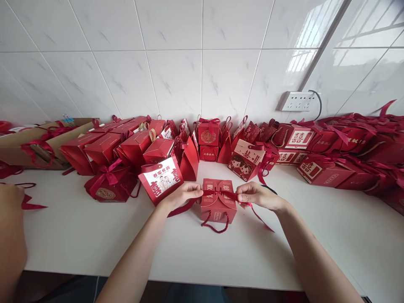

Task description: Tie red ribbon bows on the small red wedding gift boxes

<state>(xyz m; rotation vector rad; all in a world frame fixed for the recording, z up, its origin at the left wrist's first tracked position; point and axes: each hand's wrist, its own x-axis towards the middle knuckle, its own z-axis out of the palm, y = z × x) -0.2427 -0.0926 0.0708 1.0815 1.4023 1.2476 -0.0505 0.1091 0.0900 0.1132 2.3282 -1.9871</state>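
Note:
A red gift box [218,206] with gold lettering and curved top flaps stands on the white table in front of me. A dark red ribbon [232,195] runs across its top and through the flaps. At the left edge of the box, my left hand [186,195] pinches one side of the ribbon, whose tail hangs below the fingers. My right hand [255,196] pinches the other side at the box's right edge, and a loose end trails down to the right. A twisted rope handle [217,229] droops over the front of the box.
Red boxes line the wall behind, with a white-faced box [162,179] close to my left hand and a cartoon-printed box [245,160] behind my right. More boxes [331,170] are stacked right. Another person's arm [12,240] reaches in at left, near a cardboard carton [15,145].

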